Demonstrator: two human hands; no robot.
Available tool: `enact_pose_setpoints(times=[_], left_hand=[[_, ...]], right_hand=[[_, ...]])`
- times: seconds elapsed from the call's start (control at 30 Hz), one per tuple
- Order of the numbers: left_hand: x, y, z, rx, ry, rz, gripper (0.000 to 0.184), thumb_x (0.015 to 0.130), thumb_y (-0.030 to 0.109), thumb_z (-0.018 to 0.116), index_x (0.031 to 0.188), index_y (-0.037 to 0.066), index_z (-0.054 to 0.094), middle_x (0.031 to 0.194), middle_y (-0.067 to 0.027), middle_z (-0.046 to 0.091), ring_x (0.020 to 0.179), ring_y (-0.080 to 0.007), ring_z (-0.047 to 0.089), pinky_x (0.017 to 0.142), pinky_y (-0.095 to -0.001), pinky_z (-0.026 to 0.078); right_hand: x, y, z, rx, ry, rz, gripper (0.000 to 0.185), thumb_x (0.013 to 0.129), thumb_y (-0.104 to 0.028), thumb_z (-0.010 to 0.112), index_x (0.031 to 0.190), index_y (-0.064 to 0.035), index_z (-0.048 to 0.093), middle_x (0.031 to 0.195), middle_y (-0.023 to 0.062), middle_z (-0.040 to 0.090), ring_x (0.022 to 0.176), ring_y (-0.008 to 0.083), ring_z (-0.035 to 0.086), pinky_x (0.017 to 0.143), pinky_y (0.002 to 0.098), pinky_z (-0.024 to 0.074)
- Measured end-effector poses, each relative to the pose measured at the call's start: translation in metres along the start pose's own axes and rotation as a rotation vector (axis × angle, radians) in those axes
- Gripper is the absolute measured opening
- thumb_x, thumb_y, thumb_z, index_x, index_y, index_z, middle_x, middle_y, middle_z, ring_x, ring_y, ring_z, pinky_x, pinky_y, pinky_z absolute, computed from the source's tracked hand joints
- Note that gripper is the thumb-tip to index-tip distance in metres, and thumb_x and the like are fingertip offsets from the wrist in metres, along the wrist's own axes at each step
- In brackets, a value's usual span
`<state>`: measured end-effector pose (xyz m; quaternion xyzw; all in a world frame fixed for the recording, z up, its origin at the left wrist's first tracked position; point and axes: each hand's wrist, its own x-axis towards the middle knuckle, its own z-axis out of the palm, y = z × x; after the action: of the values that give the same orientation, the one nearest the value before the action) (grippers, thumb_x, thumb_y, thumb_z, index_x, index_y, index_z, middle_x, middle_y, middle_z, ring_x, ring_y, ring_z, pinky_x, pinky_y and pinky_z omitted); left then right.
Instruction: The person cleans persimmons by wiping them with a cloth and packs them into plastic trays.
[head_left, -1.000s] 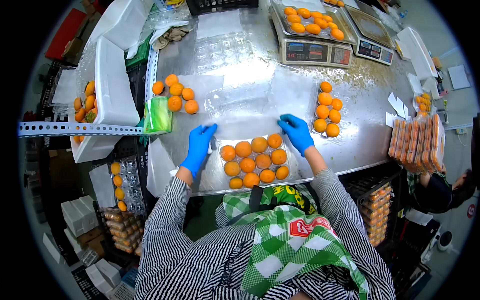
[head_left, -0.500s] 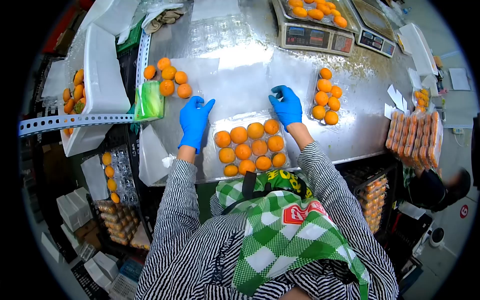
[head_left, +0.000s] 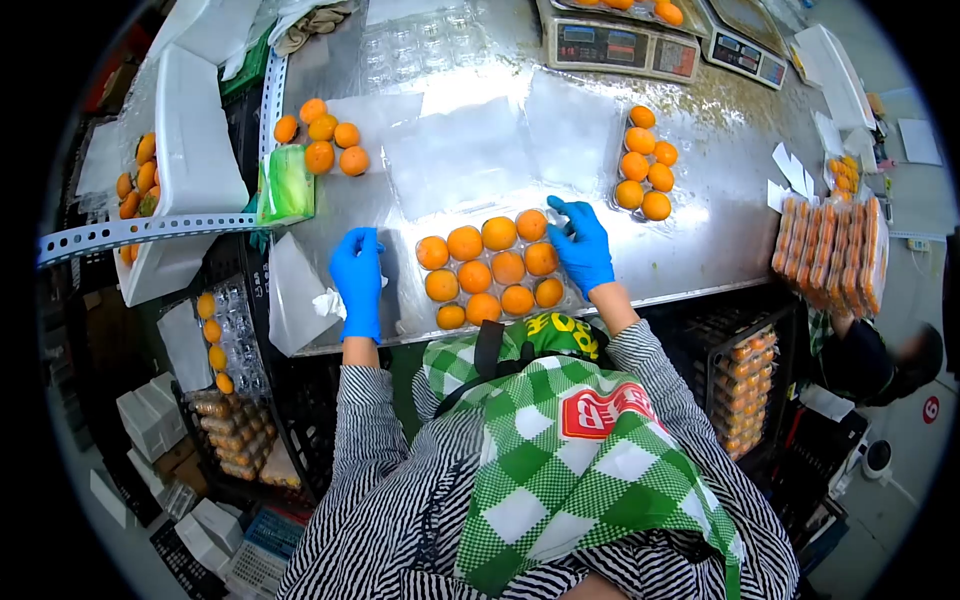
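Observation:
A clear plastic tray of round orange fruits lies at the table's front edge, between my hands. My right hand, in a blue glove, is at the tray's upper right corner with thumb and fingers apart. Whether it touches the tray I cannot tell. My left hand, also gloved in blue, is apart from the tray on its left, fingers stretched out. A crumpled white tissue lies right beside it. No fruit is in either hand.
Loose fruits and a green packet lie at left. Another fruit tray is at right. Scales stand at the back. Stacked filled packs stand far right, near another person. A foam box is on the left.
My left hand has moved left and toward me, to beside the tissue. My right hand has come down closer to the tray's corner. The whole view has shifted slightly.

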<state>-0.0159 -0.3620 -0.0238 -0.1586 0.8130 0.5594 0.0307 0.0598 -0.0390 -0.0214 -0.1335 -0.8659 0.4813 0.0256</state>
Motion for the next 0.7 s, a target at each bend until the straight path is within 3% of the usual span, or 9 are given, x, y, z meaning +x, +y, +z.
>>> enact_pose_setpoints(times=[0.07,0.1,0.3,0.7], left_hand=[[-0.012,-0.001,0.004,0.013,-0.018,0.004,0.023,0.086,0.022,0.062,0.094,0.0,0.064,0.07,-0.006,0.062,0.053,-0.006,0.046,0.046,-0.0236,0.036],[-0.017,-0.002,0.006,0.028,-0.034,0.016,0.023,0.086,0.022,0.062,0.094,0.0,0.064,0.071,-0.0061,0.063,0.053,-0.0062,0.047,0.046,-0.0236,0.036],[-0.033,-0.013,0.021,0.161,-0.101,0.107,0.022,0.086,0.022,0.062,0.094,0.002,0.065,0.074,-0.0055,0.064,0.06,-0.0074,0.054,0.05,-0.0231,0.04],[-0.05,0.005,0.042,-0.001,-0.246,0.157,0.023,0.085,0.024,0.063,0.091,0.002,0.065,0.072,-0.0036,0.062,0.066,-0.0076,0.054,0.06,-0.025,0.045]], right_hand=[[-0.005,0.002,0.006,-0.137,-0.055,-0.002,0.048,0.078,-0.027,0.065,0.123,-0.0136,0.054,0.107,0.0094,0.052,0.082,0.0223,0.058,0.074,0.0336,0.0489],[-0.004,-0.002,0.006,-0.192,-0.101,0.031,0.053,0.077,-0.032,0.064,0.125,-0.0139,0.052,0.112,0.0123,0.05,0.095,0.0295,0.057,0.081,0.0391,0.048],[0.002,-0.02,0.014,-0.452,-0.123,0.026,0.045,0.073,-0.026,0.067,0.113,-0.0081,0.056,0.108,0.0156,0.051,0.094,0.0345,0.056,0.08,0.041,0.048],[0.004,-0.023,0.02,-0.48,-0.032,0.036,0.039,0.071,-0.023,0.069,0.104,-0.0076,0.057,0.1,0.0179,0.058,0.092,0.0353,0.058,0.083,0.0433,0.0457]])
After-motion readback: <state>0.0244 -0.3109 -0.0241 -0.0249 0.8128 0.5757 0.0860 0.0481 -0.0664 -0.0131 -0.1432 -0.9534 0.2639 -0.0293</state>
